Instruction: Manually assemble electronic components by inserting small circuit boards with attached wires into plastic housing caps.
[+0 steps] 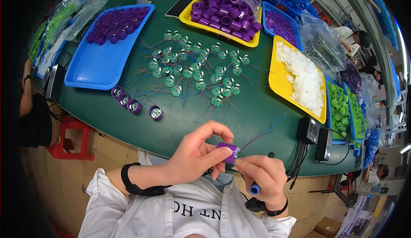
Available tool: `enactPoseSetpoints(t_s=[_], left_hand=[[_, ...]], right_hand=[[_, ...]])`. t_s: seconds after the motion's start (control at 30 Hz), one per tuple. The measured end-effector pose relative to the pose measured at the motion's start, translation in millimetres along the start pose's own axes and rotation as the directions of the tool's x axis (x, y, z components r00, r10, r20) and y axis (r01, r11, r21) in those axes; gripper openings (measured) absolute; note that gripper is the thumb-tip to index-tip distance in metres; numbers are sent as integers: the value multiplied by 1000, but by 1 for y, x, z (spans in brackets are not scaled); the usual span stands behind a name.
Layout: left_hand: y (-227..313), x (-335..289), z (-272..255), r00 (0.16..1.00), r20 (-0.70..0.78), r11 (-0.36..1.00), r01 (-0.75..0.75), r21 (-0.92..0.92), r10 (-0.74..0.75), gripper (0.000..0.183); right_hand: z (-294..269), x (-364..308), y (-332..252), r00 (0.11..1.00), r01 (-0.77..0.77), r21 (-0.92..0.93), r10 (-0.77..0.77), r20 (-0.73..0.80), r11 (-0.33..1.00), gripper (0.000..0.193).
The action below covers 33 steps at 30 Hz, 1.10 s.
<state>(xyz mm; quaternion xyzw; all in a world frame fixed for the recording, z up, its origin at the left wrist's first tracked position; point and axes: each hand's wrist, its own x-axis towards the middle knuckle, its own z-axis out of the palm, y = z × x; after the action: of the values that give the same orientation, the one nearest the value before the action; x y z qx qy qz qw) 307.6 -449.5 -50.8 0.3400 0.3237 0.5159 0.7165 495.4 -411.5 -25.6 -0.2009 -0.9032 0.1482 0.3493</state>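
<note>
My left hand (192, 152) is closed around a short purple plastic cylinder (223, 147), its thumb lying along the side. A small circuit board shows at the cylinder's right end, and thin red and blue wires (256, 137) trail from it up and to the right. At that same end the fingertips of my right hand (266, 173) are pinched together; what lies between them is too small to make out. A tool with a blue handle (254, 189) rests across the right palm, under the curled fingers. Its tip is hidden.
Wired green circuit boards (188, 72) lie across the green table (180, 124). Several purple cups with boards inside (155, 112) stand left. Around them are a blue tray (92, 73), a yellow tray of purple cylinders (185, 19), a yellow tray of white caps (274, 81) and black power adapters (308, 130).
</note>
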Motion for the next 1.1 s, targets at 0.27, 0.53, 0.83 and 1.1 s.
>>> enactPoseSetpoints(t_s=[0.27, 0.53, 0.83, 1.1], left_hand=[[1, -1, -4, 1000, 11, 1000, 16, -11, -16, 19], [6, -2, 2, 957, 65, 885, -287, 366, 283, 39], [4, 14, 15, 475, 332, 144, -722, 677, 815, 49], [1, 11, 18, 390, 298, 95, -730, 677, 872, 43]], right_hand=[[9, 3, -7, 997, -32, 65, 37, -73, 997, 39], [15, -8, 3, 910, -310, 380, 388, -147, 871, 20], [50, -19, 7, 718, -34, 983, 680, 150, -181, 13], [54, -25, 0, 714, -109, 988, 683, 156, -112, 16]])
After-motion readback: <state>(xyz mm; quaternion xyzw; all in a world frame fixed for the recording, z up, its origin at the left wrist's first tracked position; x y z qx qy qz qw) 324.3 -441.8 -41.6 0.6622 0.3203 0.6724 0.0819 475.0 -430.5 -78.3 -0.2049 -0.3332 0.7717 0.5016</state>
